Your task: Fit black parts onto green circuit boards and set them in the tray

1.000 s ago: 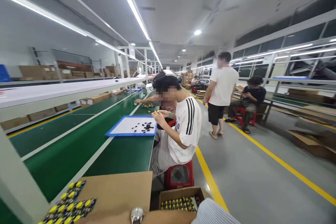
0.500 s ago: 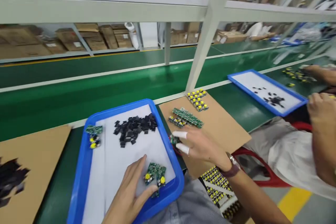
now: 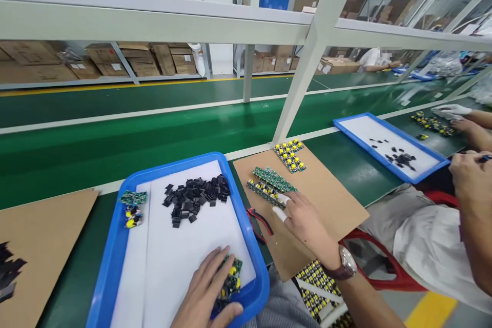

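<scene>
From the head view, your left hand lies flat in the near right corner of the blue tray, its fingers spread open over a small green circuit board with yellow parts, pressing on it rather than gripping it. Your right hand, with white cots on two fingertips and a watch at the wrist, reaches onto the cardboard sheet beside the tray; its fingers are open and touch the near end of a stack of green boards. A pile of small black parts sits in the middle of the tray, and two more boards lie at its left edge. Red-handled cutters lie between tray and cardboard. Further right on the green bench, another person's hands work near a second blue tray.
</scene>
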`<action>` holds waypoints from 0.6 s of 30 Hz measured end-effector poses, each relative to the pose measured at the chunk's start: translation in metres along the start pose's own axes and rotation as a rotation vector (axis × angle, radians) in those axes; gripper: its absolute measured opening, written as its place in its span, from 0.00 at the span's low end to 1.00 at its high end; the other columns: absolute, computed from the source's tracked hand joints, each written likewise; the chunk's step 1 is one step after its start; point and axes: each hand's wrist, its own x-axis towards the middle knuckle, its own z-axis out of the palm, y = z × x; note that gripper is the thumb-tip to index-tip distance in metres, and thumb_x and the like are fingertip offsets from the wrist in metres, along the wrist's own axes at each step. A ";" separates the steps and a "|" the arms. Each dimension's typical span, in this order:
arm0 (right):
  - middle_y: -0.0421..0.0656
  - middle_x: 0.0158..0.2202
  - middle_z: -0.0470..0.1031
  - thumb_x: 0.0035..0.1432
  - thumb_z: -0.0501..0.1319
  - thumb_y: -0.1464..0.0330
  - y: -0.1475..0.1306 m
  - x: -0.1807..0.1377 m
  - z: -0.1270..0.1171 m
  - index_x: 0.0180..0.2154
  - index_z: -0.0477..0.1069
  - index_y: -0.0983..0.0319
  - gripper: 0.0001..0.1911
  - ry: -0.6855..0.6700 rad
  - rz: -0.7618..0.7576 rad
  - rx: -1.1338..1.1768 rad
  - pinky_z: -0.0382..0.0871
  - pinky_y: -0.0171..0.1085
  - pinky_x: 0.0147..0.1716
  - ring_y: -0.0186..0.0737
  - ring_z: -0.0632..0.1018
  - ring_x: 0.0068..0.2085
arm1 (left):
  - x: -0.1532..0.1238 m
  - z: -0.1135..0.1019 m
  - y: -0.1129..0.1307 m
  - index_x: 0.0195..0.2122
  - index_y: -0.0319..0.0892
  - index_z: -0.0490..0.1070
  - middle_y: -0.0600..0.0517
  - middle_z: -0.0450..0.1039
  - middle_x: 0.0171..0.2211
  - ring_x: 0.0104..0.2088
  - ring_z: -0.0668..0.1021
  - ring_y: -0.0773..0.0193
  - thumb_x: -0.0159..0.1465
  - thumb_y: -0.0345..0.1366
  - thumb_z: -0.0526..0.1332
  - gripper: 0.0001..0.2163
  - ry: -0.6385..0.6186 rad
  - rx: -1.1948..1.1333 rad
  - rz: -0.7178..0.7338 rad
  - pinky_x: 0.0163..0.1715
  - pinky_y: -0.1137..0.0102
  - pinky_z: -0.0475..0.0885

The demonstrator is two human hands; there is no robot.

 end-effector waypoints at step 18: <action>0.43 0.38 0.81 0.65 0.64 0.71 -0.040 -0.015 0.002 0.46 0.73 0.58 0.07 0.124 -0.207 0.718 0.78 0.34 0.38 0.37 0.82 0.37 | 0.052 -0.041 0.049 0.67 0.64 0.64 0.54 0.73 0.63 0.69 0.65 0.40 0.70 0.32 0.60 0.26 0.336 0.234 0.068 0.68 0.39 0.57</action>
